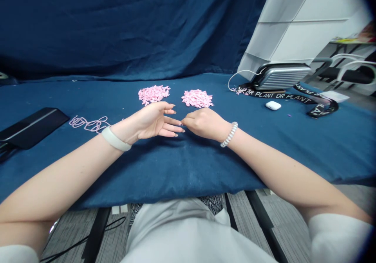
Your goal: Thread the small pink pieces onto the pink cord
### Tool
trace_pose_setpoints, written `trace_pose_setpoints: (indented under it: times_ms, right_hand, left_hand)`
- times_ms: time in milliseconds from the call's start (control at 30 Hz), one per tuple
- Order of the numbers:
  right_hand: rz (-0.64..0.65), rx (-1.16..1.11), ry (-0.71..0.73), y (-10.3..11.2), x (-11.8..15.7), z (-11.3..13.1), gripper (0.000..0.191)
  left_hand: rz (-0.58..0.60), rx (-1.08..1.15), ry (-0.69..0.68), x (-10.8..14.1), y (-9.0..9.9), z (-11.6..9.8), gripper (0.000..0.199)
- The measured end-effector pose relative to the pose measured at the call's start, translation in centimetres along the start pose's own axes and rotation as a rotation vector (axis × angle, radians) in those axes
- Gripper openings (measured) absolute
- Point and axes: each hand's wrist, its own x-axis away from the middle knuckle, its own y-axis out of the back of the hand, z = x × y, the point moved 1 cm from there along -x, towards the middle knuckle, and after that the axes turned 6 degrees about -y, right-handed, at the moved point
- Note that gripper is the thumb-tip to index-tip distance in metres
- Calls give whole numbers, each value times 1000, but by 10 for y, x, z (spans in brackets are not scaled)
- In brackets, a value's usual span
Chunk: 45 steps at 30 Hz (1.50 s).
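Observation:
My left hand (152, 123) is held palm up and open above the blue cloth, its fingers stretched toward the right. Close to those fingertips, my right hand (205, 123) is closed in a pinch; whatever it may hold is too small or hidden to make out. Just behind the left hand lies a heap of small pink pieces (154, 94). A second pink heap (197, 98) sits behind the right hand. Loose pink cord (91, 124) lies in loops by the left wrist.
A black flat case (35, 126) rests at the left. On the right are a silver ribbed case (283, 77), a black lettered lanyard (276, 95) and a white earbud case (273, 105). Blue cloth (164, 173) covers the table up to its front edge.

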Motion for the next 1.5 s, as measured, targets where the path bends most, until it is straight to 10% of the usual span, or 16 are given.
trace_pose_setpoints:
  times_ms: [733, 933, 1133, 1500]
  right_hand:
    - [-468, 27, -210, -7, 0, 6, 38]
    - [-644, 29, -122, -5, 4, 4, 34]
    - [-763, -246, -173, 3, 5, 9, 25]
    - [-871, -630, -325, 15, 4, 13, 13]
  left_hand:
    - [-165, 481, -202, 11, -30, 25, 10]
    - [-116, 68, -266, 13, -22, 16, 14]
    - [-184, -558, -638, 6, -10, 3, 9]
    - [-230, -577, -983, 19, -23, 8, 16]
